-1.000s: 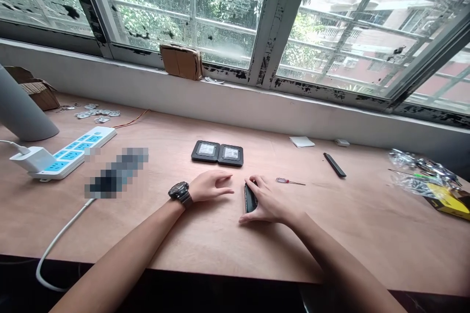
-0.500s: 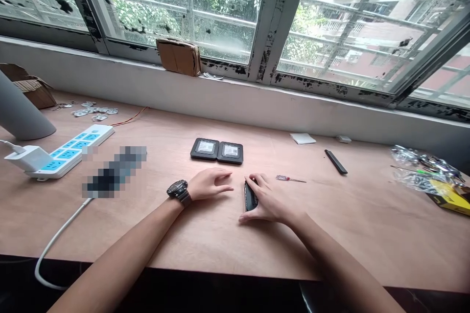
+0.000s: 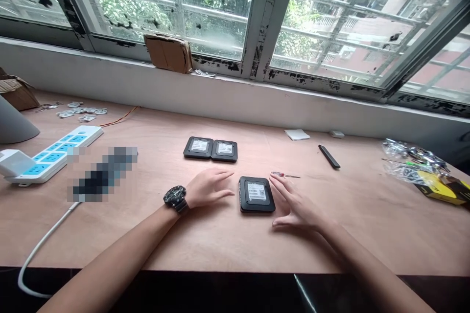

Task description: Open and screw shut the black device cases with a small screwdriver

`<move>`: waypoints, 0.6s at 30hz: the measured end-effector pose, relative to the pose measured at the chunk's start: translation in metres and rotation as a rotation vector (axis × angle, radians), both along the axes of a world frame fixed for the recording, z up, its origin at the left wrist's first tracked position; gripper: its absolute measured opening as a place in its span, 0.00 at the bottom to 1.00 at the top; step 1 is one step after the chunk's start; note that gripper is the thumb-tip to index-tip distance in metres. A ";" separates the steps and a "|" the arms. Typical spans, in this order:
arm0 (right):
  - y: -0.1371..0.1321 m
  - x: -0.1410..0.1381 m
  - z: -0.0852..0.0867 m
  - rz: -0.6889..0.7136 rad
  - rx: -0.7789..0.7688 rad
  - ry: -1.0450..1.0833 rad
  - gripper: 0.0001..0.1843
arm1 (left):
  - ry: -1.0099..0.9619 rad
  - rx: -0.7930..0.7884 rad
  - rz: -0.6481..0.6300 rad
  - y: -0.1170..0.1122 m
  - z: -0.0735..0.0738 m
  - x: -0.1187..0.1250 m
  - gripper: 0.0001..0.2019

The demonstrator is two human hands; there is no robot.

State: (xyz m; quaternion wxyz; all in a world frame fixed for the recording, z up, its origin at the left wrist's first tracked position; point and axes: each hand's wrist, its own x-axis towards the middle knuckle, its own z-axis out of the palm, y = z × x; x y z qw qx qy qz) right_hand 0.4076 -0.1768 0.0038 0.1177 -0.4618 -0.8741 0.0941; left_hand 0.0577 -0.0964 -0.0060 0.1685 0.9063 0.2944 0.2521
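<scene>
Left hand (image 3: 209,188) lies flat on the table (image 3: 235,239), fingers together, tips just left of a black box (image 3: 256,194) lying label up, not touching it. Right hand (image 3: 296,207) sits just right of the box, fingers spread apart, also off it. Small screwdriver (image 3: 285,174) lies just past the right fingertips; two more black boxes (image 3: 210,149) lie beyond the left fingertips.

You saw a black device (image 3: 256,210) bearing a white barcode label (image 3: 256,190). Your power strip (image 3: 88,133) was white with blue sockets (image 3: 52,157), the window frame (image 3: 263,19) was white blotched with black, and the desk (image 3: 330,234) was pinkish tan.
</scene>
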 end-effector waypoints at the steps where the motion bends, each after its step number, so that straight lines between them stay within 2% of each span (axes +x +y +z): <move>1: 0.001 0.002 -0.002 -0.012 -0.020 0.025 0.67 | -0.007 0.006 -0.007 -0.005 -0.001 0.006 0.41; 4: 0.007 0.000 -0.008 -0.030 -0.076 0.112 0.66 | 0.014 -0.018 -0.006 -0.019 -0.006 0.025 0.63; 6: 0.013 -0.005 -0.011 -0.019 -0.092 0.159 0.64 | 0.039 -0.047 0.005 -0.024 -0.011 0.034 0.68; 13: 0.018 -0.019 -0.012 0.029 -0.047 0.276 0.54 | 0.060 -0.066 -0.028 -0.023 -0.016 0.042 0.61; 18: 0.017 -0.023 -0.010 0.033 -0.016 0.332 0.53 | 0.050 -0.073 -0.012 -0.023 -0.016 0.043 0.60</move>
